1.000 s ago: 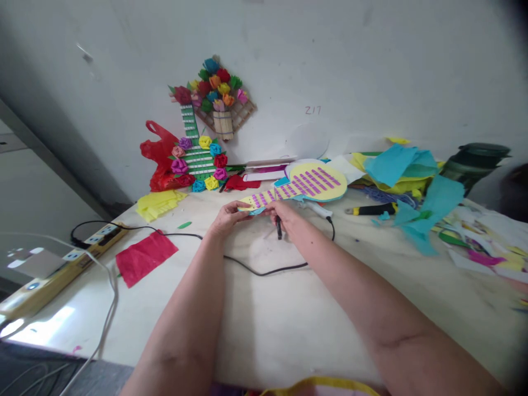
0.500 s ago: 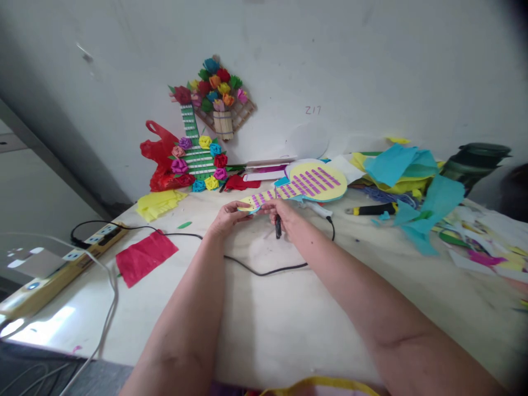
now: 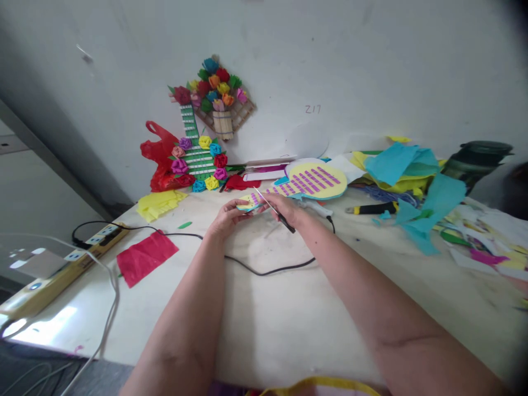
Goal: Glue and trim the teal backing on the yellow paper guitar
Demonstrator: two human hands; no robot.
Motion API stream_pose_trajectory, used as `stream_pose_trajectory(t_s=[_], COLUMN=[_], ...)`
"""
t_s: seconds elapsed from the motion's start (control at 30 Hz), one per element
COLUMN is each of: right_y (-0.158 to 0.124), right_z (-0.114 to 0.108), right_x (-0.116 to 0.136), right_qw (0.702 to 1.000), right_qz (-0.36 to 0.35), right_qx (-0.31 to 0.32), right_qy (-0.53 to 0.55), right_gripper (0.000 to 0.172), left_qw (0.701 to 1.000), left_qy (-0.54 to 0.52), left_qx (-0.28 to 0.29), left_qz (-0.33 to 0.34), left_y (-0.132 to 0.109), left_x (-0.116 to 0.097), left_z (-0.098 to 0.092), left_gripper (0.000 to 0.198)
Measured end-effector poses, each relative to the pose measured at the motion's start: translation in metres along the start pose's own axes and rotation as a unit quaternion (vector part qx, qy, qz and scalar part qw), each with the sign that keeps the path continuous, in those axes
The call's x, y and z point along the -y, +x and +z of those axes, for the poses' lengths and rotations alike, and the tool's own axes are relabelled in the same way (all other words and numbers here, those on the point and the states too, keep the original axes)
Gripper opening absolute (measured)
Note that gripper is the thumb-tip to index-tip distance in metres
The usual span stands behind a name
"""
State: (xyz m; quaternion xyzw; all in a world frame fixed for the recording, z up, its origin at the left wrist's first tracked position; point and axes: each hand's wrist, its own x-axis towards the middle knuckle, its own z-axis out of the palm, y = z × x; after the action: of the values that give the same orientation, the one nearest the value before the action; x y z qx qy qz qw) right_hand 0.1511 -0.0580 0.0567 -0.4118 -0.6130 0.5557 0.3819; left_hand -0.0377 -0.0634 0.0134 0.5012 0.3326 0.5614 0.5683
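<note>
A guitar-shaped paper cutout, yellow with purple stripes and a blue edge, lies slanted at the back of the table. My left hand pinches the narrow end of its neck between thumb and fingers. Close beside it, my right hand is closed round a thin metal tool with a black handle. The tool's slim shaft points up and left across the neck; its exact kind cannot be made out. Part of the neck is hidden behind my right hand. A white glue gun with a black cord lies just behind my right wrist.
Against the wall stand a green paper guitar with flowers and a red plastic bag. Left are yellow crepe paper, a red sheet and a power strip. Right are a yellow-black cutter, blue paper and a dark jar.
My right hand has turned the black-handled tool: its handle now slants down to the right and its metal shaft shows over the neck. My left hand keeps its grip.
</note>
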Motion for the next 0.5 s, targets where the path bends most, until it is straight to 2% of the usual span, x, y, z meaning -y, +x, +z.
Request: stream_pose_trajectory(t_s=[0.13, 0.33, 0.5], right_y=[-0.003, 0.005, 0.001], right_z=[-0.002, -0.007, -0.013], right_x=[-0.001, -0.010, -0.006], right_qw=[0.988, 0.919, 0.880], right_qz=[-0.068, -0.194, -0.212], right_qx=[0.019, 0.030, 0.059], right_qy=[-0.139, -0.342, -0.420], right_gripper=[0.021, 0.023, 0.018], left_qw=[1.000, 0.999, 0.999], left_qy=[-0.019, -0.037, -0.026], left_qx=[-0.008, -0.015, -0.044], left_qz=[0.006, 0.015, -0.001], left_y=[0.001, 0.001, 0.002], left_x=[-0.001, 0.000, 0.000], left_z=[-0.002, -0.003, -0.002], left_gripper=[0.029, 0.027, 0.029])
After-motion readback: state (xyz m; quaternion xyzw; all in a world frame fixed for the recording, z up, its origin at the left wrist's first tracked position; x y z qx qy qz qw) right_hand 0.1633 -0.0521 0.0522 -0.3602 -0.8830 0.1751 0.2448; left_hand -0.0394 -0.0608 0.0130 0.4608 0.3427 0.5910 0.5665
